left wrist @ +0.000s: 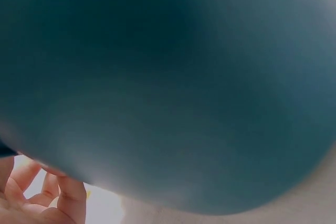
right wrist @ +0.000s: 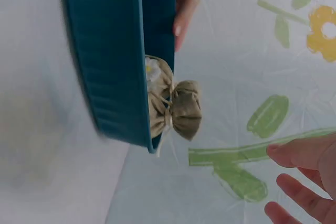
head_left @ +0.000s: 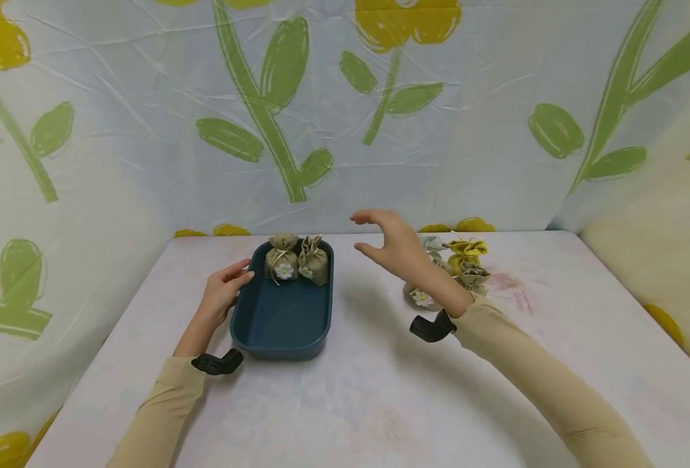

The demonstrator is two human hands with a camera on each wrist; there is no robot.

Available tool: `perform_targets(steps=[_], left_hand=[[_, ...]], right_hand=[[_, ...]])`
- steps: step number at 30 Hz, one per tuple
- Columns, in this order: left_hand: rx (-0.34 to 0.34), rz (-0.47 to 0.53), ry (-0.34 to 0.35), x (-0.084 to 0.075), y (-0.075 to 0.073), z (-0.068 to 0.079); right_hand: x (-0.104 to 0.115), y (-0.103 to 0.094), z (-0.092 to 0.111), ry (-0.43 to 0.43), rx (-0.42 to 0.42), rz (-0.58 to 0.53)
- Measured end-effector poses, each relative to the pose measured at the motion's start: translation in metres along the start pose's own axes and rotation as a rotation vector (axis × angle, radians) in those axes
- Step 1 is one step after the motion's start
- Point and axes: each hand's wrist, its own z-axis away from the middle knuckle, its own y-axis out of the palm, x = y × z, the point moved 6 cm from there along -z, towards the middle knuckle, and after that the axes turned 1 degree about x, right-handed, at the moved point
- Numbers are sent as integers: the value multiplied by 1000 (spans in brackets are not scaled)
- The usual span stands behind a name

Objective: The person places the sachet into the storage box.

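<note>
A dark blue rectangular plastic bin [head_left: 280,353] stands on the table left of centre. My left hand [head_left: 223,292] holds its left rim, and the left wrist view shows curled fingers [left wrist: 71,198] against the bin's wall [left wrist: 173,129]. Two small tan drawstring pouches [head_left: 282,260] [head_left: 313,263] with white flowers sit upright side by side at the far end inside the bin. My right hand [head_left: 400,247] hovers right of the bin, thumb and fingers spread in a C shape with nothing between them. In the right wrist view a pouch top [right wrist: 186,109] pokes above the rim.
Several more pouches cluster on the table to the right, partly behind my right forearm: a yellow one [head_left: 466,248], a grey-green one [head_left: 432,243] and tan ones, one with a white flower [head_left: 422,298]. A flower-print cloth [head_left: 485,130] hangs behind the table's far edge.
</note>
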Motion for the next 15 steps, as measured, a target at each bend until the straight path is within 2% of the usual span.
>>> perform_targets(steps=[9,15], left_hand=[[2,-7,-26,5,-3,-1],[12,-1,-16,2,-1,-3]], right_hand=[[-15,-29,34,-135,-249,-18],[-28,-46,54,-192,-343,14]])
